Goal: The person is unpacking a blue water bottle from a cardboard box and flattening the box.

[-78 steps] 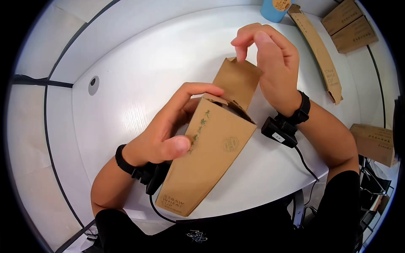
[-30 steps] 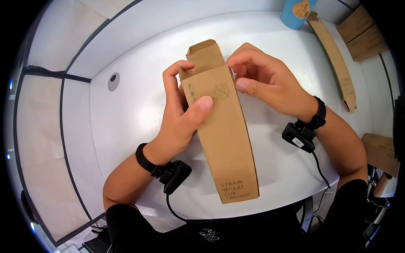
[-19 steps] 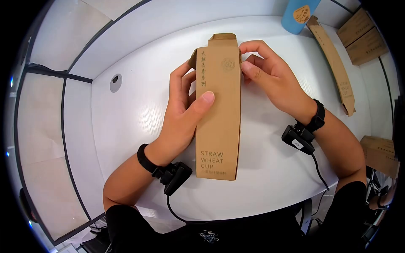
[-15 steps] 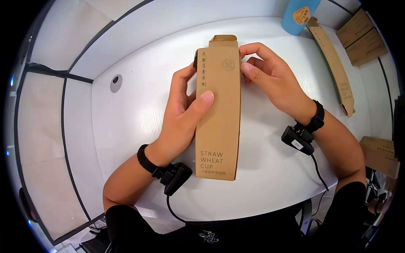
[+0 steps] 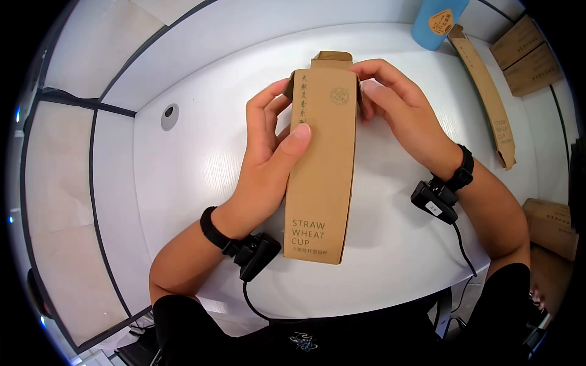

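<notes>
A long brown cardboard box [image 5: 322,177], printed "STRAW WHEAT CUP", lies over the desk in front of me, slightly tilted. Its top end flap [image 5: 331,59] stands open at the far end. My left hand [image 5: 265,152] grips the box's left side, thumb on the printed face and fingers around the edge. At the upper right corner, my right hand [image 5: 397,100] has its fingers bent against the box edge, the fingertips partly hidden. Both wrists carry black straps with small devices and cables.
A flattened carton [image 5: 485,97] leans at the right beside a blue bottle [image 5: 434,27]. Brown boxes [image 5: 526,55] are stacked at the back right corner, with another box [image 5: 552,226] at the right edge. A cable hole [image 5: 170,116] sits in the white desk [image 5: 201,158].
The top of the box has shifted slightly right, tilting it. My right hand has moved a little right with it, its thumb now at the edge. Another brown box shows at lower right.
</notes>
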Demonstrator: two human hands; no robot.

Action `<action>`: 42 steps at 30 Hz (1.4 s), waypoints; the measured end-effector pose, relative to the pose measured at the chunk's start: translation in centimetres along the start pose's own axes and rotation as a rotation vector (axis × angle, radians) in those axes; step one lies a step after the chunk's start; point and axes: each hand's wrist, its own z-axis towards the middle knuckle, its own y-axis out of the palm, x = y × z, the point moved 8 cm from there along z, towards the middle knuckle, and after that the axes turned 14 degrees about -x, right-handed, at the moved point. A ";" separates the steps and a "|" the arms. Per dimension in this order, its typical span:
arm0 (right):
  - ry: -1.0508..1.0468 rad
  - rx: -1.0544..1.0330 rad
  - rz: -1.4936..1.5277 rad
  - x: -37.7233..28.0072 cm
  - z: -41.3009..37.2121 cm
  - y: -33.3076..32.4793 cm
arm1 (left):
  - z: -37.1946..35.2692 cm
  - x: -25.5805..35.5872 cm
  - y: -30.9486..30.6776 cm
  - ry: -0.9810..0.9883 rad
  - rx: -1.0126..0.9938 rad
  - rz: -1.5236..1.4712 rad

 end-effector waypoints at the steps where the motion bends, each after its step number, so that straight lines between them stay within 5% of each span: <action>1: 0.003 0.021 0.031 0.1 0.0 -0.1 | 0.0 -0.1 0.0 -0.001 0.011 -0.031; 19: 0.051 0.257 0.065 -0.3 -0.8 -1.6 | -0.4 -0.1 -0.3 -0.004 0.038 -0.064; 35: 0.041 0.093 -0.075 -0.6 -0.2 -0.1 | -0.4 0.0 -0.3 -0.013 0.045 -0.036; 42: 0.015 0.030 0.307 -4.6 -1.1 1.5 | -0.6 0.2 -0.3 -0.012 0.052 -0.046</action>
